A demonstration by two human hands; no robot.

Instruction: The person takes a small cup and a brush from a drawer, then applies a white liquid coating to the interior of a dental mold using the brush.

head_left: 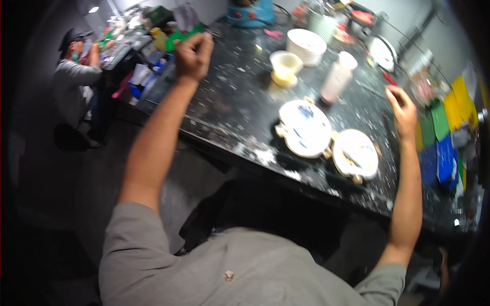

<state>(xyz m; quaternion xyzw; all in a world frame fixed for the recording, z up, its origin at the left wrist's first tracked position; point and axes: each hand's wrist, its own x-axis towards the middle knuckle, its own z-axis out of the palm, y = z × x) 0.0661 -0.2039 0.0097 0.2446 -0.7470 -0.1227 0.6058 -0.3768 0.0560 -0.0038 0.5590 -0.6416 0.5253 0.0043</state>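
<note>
Left hand [194, 55] bunched its fingers, right hand [402, 112] curled; grips were unclear. Work seemingly paused; round white blue-stained plaster-like discs [310, 131] required reaching

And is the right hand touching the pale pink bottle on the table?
Apart: the head view shows a wide stretch of black tabletop between the right hand and the pale pink bottle.

Bottle [338, 79] behind 2 moulds [311, 128]; all on table [229, 84]
</note>
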